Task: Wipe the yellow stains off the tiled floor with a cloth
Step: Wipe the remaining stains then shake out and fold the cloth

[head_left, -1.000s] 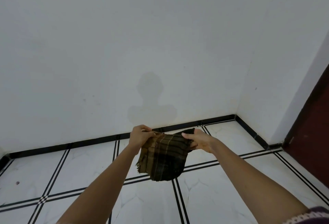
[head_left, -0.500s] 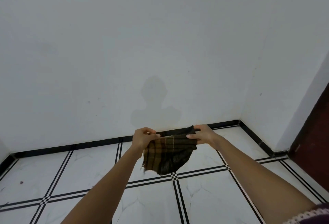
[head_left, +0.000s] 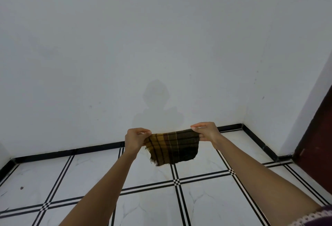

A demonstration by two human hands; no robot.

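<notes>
Cloth (head_left: 173, 147) stretched horizontal left-right, hanging down; left hand (head_left: 135, 138) & right hand (head_left: 206, 132) pinch top corners.

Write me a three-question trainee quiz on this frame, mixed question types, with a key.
1. True or false: the plaid cloth is lying flat on the tiled floor.
2. Which hand grips the cloth's top edge? A) only the left hand B) only the right hand C) both
3. Fill in: a maroon door stands at the ____ edge of the view.

Key
1. False: it hangs in the air, stretched between the two hands.
2. C: each hand pinches one top corner.
3. Right.
</notes>
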